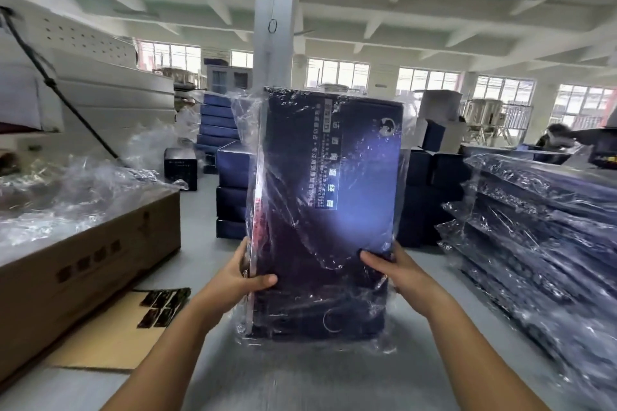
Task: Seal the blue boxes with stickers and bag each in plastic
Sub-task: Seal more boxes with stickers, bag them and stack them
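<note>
Large flat dark-blue cardboard box (pixel 330 197) in a clear crinkly plastic bag (pixel 247 117) is held upright over the grey table (pixel 300 377). Left hand (pixel 243 280) and right hand (pixel 394 264) clamp its 2 lower side edges, thumbs on the front. Looks stiff, fairly light, film slippery; grip the rigid edges, not the loose film. White print, round logo on the face.
</note>
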